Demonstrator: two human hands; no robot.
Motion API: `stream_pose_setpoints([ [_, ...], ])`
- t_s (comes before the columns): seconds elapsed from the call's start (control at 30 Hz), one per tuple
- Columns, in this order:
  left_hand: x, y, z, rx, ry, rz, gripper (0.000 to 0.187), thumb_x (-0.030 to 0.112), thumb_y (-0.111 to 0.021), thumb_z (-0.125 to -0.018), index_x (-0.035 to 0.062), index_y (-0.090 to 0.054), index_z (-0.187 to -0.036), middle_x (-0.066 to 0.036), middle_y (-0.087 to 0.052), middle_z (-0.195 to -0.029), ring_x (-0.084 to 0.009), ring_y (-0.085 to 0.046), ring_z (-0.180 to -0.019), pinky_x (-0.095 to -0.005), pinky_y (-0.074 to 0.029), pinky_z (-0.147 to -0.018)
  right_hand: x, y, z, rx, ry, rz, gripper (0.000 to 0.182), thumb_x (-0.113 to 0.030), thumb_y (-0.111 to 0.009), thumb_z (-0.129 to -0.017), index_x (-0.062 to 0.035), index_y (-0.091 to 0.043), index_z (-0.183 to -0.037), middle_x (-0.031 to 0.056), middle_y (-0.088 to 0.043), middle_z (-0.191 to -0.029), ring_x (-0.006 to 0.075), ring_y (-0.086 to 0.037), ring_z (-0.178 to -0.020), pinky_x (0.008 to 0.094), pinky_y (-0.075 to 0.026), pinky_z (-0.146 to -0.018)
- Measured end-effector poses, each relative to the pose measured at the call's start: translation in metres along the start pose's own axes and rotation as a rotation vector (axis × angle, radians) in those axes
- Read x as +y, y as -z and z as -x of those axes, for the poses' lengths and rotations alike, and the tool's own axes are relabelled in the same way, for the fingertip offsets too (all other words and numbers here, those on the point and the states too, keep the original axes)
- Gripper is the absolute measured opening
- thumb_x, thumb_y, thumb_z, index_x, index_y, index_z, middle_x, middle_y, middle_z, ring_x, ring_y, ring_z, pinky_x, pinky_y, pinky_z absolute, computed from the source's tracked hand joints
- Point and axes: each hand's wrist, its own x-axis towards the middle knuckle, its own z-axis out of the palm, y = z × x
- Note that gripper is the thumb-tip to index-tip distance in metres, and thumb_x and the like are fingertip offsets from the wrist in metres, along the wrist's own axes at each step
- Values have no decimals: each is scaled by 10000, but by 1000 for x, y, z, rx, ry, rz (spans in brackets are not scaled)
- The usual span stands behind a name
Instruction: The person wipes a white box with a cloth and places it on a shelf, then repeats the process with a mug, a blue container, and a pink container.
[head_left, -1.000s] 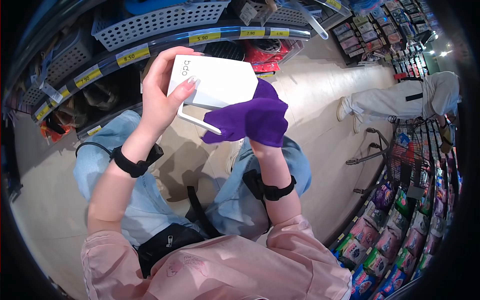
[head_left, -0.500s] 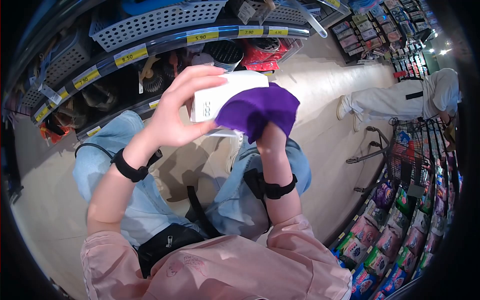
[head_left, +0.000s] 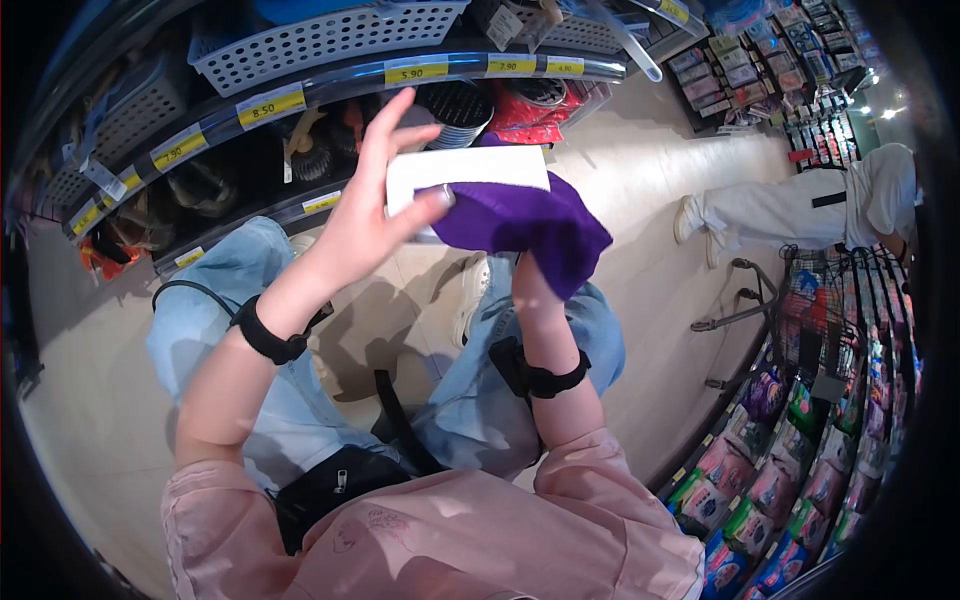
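In my left hand (head_left: 375,200) is a white box (head_left: 470,168), its left end between my thumb in front and bent fingers behind, while one finger points up off it. A purple cloth (head_left: 565,225) covers my right hand (head_left: 537,285) and lies against the near side of the box. The right fingers are hidden under the cloth, with only the wrist and the heel of the hand showing. Both hands are raised in front of a store shelf, above my bent knees.
The shelf edge (head_left: 340,88) with yellow price tags runs close beyond my hands. White perforated baskets (head_left: 330,45) stand on it, with brushes (head_left: 308,155) and dark round tins (head_left: 455,110) below. At right are a person in white trousers (head_left: 770,200), a wire cart (head_left: 820,310) and packed shelves.
The box has tilted so a plain white face shows instead of its printed side. My left index finger has lifted. The cloth has shifted slightly right and down with my right hand.
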Motion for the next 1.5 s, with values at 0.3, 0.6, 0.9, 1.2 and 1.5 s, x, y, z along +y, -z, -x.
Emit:
stream_pose_setpoints([
  [0.3, 2, 8, -3, 42, 506, 262, 517, 472, -349, -877, 105, -366, -1242, -75, -453, -1159, -150, -433, -1089, -287, -374, -884, -2, -2, 0, -339, 235, 276, 250, -22, -598, -766, 27, -549, -1007, 84, -593, -924, 157, -564, -837, 277, -453, -738],
  [0.6, 3, 1, 0, -65, 159, 223, 466, 150, -561, -800, 82, -348, -1209, -52, -405, -1128, -135, -407, -1058, -270, -338, -901, 6, 4, -10, -117, -110, -52, 206, -29, -556, -806, 19, -547, -1006, 50, -562, -950, 132, -534, -883, 251, -427, -773],
  [0.9, 3, 9, -8, 103, 196, 271, 414, 157, -598, -778, 73, -437, -1150, -47, -494, -1053, -148, -471, -1013, -269, -384, -865, -6, -3, -3, -380, 14, 198, 286, -6, -548, -799, 2, -467, -1074, 57, -541, -978, 120, -534, -889, 254, -458, -757],
  [1.2, -7, 4, -3, -34, -36, -70, 503, 198, -600, -758, 39, -422, -1201, -88, -423, -1199, -199, -402, -1138, -316, -319, -955, 6, 3, -10, -155, -347, -249, 285, -65, -545, -829, 4, -497, -1102, 60, -558, -1021, 121, -530, -928, 259, -429, -814],
  [1.5, 1, 7, -2, -17, 1, -7, 592, 145, -516, -702, 38, -354, -1261, -122, -326, -1315, -244, -366, -1185, -351, -295, -985, -13, -6, -5, -270, -274, -11, 291, -59, -598, -790, 13, -515, -1060, 67, -584, -906, 127, -545, -872, 260, -446, -763],
])
